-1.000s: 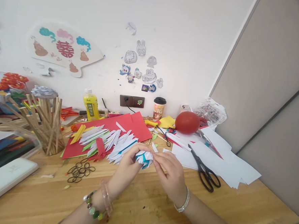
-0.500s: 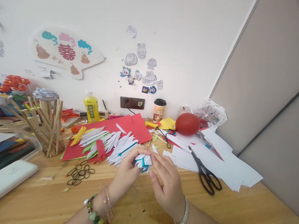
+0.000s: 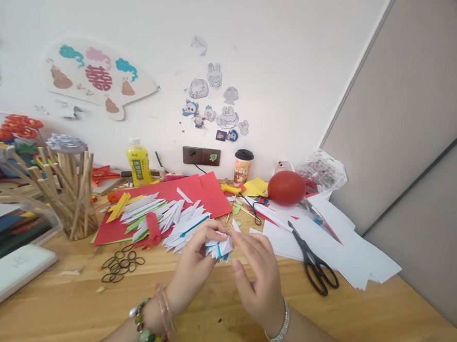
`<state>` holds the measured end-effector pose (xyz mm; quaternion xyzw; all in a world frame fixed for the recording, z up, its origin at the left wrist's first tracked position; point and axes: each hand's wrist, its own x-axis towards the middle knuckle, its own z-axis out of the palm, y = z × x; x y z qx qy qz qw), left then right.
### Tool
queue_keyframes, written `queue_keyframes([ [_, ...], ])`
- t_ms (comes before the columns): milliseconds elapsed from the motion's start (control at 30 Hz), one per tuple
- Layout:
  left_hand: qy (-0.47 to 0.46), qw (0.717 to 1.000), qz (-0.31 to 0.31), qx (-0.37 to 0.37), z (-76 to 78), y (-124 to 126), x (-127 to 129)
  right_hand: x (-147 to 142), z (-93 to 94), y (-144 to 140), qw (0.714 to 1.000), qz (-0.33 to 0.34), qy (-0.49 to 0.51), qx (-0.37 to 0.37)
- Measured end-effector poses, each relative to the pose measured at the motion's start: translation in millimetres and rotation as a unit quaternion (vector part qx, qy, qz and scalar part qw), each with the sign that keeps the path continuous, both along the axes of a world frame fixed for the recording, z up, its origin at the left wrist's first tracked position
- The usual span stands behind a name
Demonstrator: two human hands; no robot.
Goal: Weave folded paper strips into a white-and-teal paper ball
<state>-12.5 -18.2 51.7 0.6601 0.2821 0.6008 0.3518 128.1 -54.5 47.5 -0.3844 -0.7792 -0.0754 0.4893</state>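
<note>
A small bundle of folded white and blue paper pieces (image 3: 219, 248) is gripped in my left hand (image 3: 197, 259), its fingers curled over the top. The pieces fan out at the lower edge. From the right, the fingertips of my right hand (image 3: 258, 276) reach the bundle's upper edge, while its thumb stands apart from the paper. Part of the bundle is hidden behind my left fingers. Just beyond lie many folded white paper strips (image 3: 184, 227), some with blue and green among them, on red paper sheets (image 3: 216, 196).
Black elastic loops (image 3: 122, 263) lie to the left. Black scissors (image 3: 313, 264) rest on white paper sheets (image 3: 358, 256) at right. Wooden sticks (image 3: 66, 194), a yellow drink bottle (image 3: 138, 163), a paper cup (image 3: 243, 168) and a red balloon (image 3: 287, 188) stand around the table.
My right hand has shifted slightly, its thumb now farther from the bundle and its fingers more spread. My left hand still holds the folded paper in about the same place.
</note>
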Motion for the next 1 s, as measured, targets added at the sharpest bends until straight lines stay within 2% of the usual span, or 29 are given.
queue_keyframes([
  [167, 0.006, 0.999, -0.008, 0.048, 1.2, -2.0, -0.8, 1.6, -3.0, 0.7, 0.996, -0.008, -0.067, 0.060],
  [367, 0.020, 0.997, -0.019, 0.076, 3.6, -7.5, -0.1, 1.9, -7.6, -1.4, 0.993, -0.010, -0.064, 0.095],
  [433, 0.016, 0.998, -0.009, 0.064, 2.5, -7.9, 0.0, 1.0, -5.1, -1.5, 0.990, -0.019, -0.081, 0.110],
  [567, 0.005, 0.999, 0.010, 0.035, -1.2, -5.0, -0.3, -0.3, 3.5, -1.4, 0.976, -0.082, -0.132, 0.155],
  [667, 0.002, 1.000, 0.011, 0.008, -2.6, -2.0, 1.1, 1.8, 6.8, -0.2, 0.972, -0.099, -0.152, 0.150],
  [867, -0.019, 0.997, 0.029, -0.063, 3.4, 0.8, 6.5, 4.5, 0.7, 6.5, 0.980, -0.053, -0.132, 0.139],
  [1000, 0.004, 0.991, 0.042, -0.125, 8.0, 4.1, 4.5, 5.1, -4.3, 16.4, 0.986, 0.006, -0.150, 0.070],
])
